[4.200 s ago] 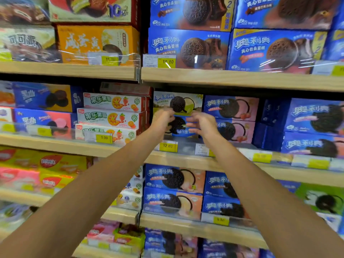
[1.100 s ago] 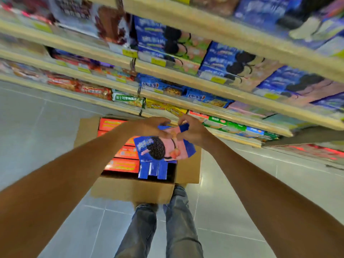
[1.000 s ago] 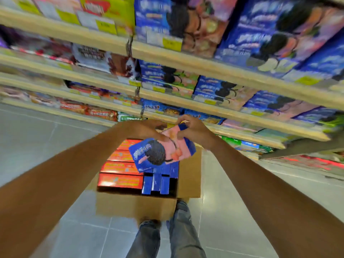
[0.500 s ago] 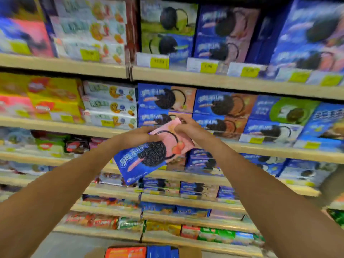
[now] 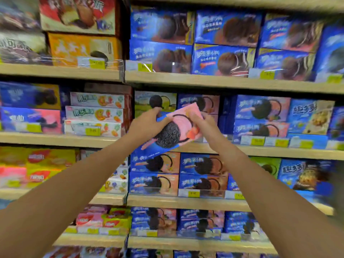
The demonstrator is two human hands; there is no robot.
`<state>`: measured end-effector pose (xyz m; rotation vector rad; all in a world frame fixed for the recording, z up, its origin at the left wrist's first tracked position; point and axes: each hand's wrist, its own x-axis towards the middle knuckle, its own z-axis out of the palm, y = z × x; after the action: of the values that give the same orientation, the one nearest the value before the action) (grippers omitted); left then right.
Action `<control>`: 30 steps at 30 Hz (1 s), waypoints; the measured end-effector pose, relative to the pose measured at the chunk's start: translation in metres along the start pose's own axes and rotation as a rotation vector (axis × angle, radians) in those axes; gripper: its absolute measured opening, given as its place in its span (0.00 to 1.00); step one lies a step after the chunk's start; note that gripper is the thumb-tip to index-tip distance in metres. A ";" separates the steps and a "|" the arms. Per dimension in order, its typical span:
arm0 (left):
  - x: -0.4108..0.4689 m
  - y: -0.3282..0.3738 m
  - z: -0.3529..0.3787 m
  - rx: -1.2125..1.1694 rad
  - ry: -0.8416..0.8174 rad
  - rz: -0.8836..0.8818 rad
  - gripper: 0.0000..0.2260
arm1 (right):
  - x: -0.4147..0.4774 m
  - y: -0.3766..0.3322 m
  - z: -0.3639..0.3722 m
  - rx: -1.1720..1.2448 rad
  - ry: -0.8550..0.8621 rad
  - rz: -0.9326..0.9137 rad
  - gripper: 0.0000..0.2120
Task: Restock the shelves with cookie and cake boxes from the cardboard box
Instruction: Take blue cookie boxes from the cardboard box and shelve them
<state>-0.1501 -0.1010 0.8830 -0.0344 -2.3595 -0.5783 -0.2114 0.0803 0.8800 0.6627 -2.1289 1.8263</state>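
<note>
Head view: a wall of wooden store shelves seen from the front, both bare forearms reaching up into it; the picture is blurred.
Cookie box [image 5: 173, 133]: blue and pink, with a large dark sandwich cookie printed on it. It is held in the air between both hands and tilted, pink end up to the right, blue end down to the left.
Where it is: in front of the middle shelf [image 5: 55, 139], level with that shelf's row of goods. Whether it touches the shelf or the stock cannot be told.
Left hand [image 5: 147, 123]: fingers curled over the box's upper left edge, gripping it.
Right hand [image 5: 204, 125]: fingers bent round the box's upper right corner, gripping it.
Behind the box: a yellow-green cookie carton [image 5: 145, 103] just behind the left hand, and a pink and blue carton [image 5: 210, 103] behind the right hand.
Right of it: stacked blue and pink cartons [image 5: 260, 108] of the same look.
Left of it: three white fruit-print boxes [image 5: 95, 113] stacked flat.
Upper shelf [image 5: 223, 81]: large blue cake boxes [image 5: 221, 58] in two layers, and an orange box [image 5: 74, 49] to their left.
Lower shelf [image 5: 186, 202]: more blue and pink cartons below the hands, with yellow and pink packs [image 5: 37, 164] on the left.
Shelf edges: yellow price tags [image 5: 257, 141] behind clear strips.
</note>
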 end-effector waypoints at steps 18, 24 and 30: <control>0.116 -0.017 0.081 -0.833 0.047 -0.423 0.20 | 0.122 0.056 -0.048 0.011 0.213 0.188 0.27; 0.148 -0.036 0.126 -0.328 -0.088 -0.393 0.19 | 0.149 0.091 -0.051 -0.312 0.210 0.283 0.20; 0.163 -0.025 0.149 -0.070 -0.263 -0.442 0.24 | 0.168 0.105 -0.057 -0.264 0.193 0.352 0.12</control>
<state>-0.3717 -0.0828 0.8800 0.4124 -2.6154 -0.9143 -0.4140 0.1186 0.8795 0.0492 -2.4051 1.6371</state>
